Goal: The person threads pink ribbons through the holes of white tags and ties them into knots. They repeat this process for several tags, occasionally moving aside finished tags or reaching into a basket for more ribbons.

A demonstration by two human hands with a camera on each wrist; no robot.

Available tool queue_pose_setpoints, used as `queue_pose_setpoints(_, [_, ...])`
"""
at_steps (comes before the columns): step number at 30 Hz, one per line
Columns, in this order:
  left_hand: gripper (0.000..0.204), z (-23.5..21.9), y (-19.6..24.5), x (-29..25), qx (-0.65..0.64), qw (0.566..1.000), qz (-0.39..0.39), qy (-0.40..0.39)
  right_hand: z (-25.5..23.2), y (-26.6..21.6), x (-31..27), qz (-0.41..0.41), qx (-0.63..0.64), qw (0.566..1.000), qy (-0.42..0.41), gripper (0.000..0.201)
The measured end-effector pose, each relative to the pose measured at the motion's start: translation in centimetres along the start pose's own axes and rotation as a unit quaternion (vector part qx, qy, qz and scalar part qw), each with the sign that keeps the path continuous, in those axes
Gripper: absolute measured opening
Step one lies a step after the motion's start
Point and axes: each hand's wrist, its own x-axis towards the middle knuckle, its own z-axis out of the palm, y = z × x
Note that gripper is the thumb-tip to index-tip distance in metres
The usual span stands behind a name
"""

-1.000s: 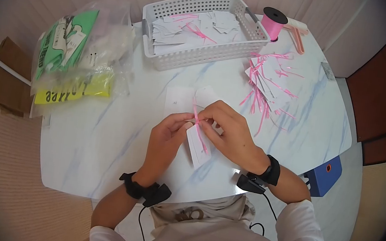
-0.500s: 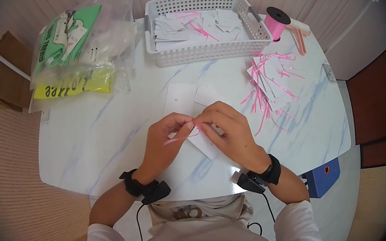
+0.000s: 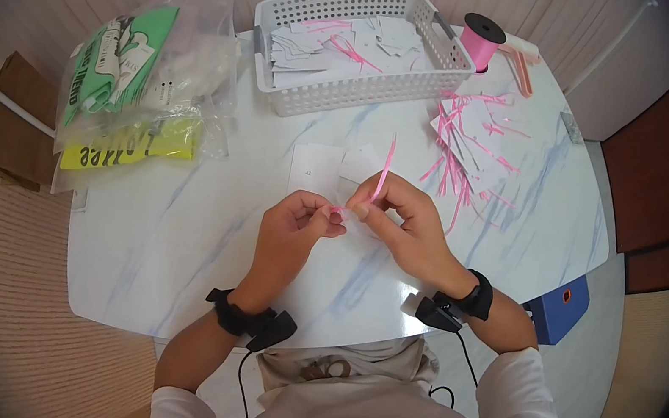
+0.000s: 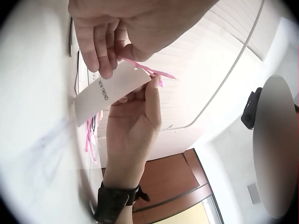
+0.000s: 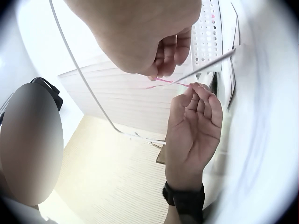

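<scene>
Both hands meet over the table in front of the person. My left hand (image 3: 285, 228) pinches a pink ribbon (image 5: 174, 83) between thumb and forefinger. Facing it, my right hand (image 3: 412, 233) also pinches the ribbon, and one length sticks up past its fingers in the head view. A white card tag (image 4: 108, 88) printed "NEW TREND" hangs on the ribbon between the hands; the head view mostly hides it. Just beyond the hands, a white card (image 3: 315, 164) marked with a small number lies flat, with another white card (image 3: 358, 161) beside it.
A white perforated basket (image 3: 359, 97) at the back holds cards and some pink ribbon. Right of it stand a pink ribbon spool (image 3: 478, 48) and a pile of ribboned tags (image 3: 480, 148). Clear plastic bags (image 3: 193, 91) with green and yellow contents lie at the left.
The tag, upright and clearly visible earlier, is now mostly hidden in the head view. The ribbon end moved from beside the left thumb to rising past the right fingers. The hands drew slightly apart.
</scene>
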Motion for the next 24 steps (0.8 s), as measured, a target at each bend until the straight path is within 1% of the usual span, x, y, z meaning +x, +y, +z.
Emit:
queue_pose_setpoints(2, [0.013,0.0,0.1,0.0,-0.011,1.000,0.000,-0.015,-0.2,-0.4,0.0,0.015,0.001,0.999,-0.049,0.005])
queue_pose_setpoints(3, [0.013,0.0,0.1,0.0,-0.011,1.000,0.000,-0.015,-0.2,-0.3,-0.1,0.015,0.001,0.999,-0.049,0.005])
queue_pose_setpoints(5, [0.015,0.0,0.1,-0.1,-0.029,0.999,-0.032,-0.032,-0.2,0.1,-0.1,-0.015,0.002,0.999,-0.046,0.008])
queue_pose_setpoints(9, [0.015,-0.1,0.0,0.0,-0.036,0.998,-0.043,-0.028,0.2,-0.3,-0.3,-0.013,0.012,0.998,-0.060,0.007])
queue_pose_setpoints(11, [0.015,-0.3,0.2,0.1,-0.063,0.996,-0.063,-0.029,0.3,-0.2,-0.3,-0.059,0.009,0.997,-0.058,0.007])
queue_pose_setpoints(12, [0.015,-0.3,0.3,0.0,-0.067,0.995,-0.061,-0.031,0.2,-0.2,-0.2,-0.059,0.005,0.996,-0.060,0.007])
queue_pose_setpoints(14, [0.018,-0.3,0.4,-0.2,-0.184,0.979,-0.047,-0.072,-0.1,0.1,-0.1,-0.097,-0.031,0.993,-0.057,0.019])
queue_pose_setpoints(15, [0.018,-0.3,0.7,-0.4,-0.183,0.979,-0.047,-0.075,0.0,-0.1,0.0,-0.097,-0.032,0.993,-0.054,0.019])
queue_pose_setpoints(17, [0.028,-0.1,1.4,-0.7,-0.231,0.966,0.001,-0.119,0.2,-0.5,0.4,-0.073,-0.054,0.995,-0.031,0.038])
queue_pose_setpoints(18, [0.028,-0.4,1.3,-0.6,-0.229,0.966,0.001,-0.124,-0.1,-0.4,0.5,-0.075,-0.056,0.995,-0.026,0.038])
queue_pose_setpoints(20, [0.037,-1.1,0.9,-0.4,-0.245,0.953,-0.032,-0.177,-0.7,0.1,0.6,-0.093,-0.156,0.977,-0.109,0.051])
queue_pose_setpoints(21, [0.037,-1.3,1.0,-0.5,-0.243,0.952,-0.033,-0.182,-0.9,0.0,0.5,-0.093,-0.158,0.978,-0.104,0.051])
queue_pose_setpoints(23, [0.052,-1.4,1.3,-0.7,-0.225,0.955,-0.066,-0.184,-1.2,-0.3,0.6,-0.101,-0.151,0.974,-0.139,0.049])
queue_pose_setpoints(24, [0.052,-1.6,1.4,-0.6,-0.221,0.955,-0.066,-0.188,-1.4,-0.7,0.6,-0.102,-0.152,0.974,-0.134,0.049])
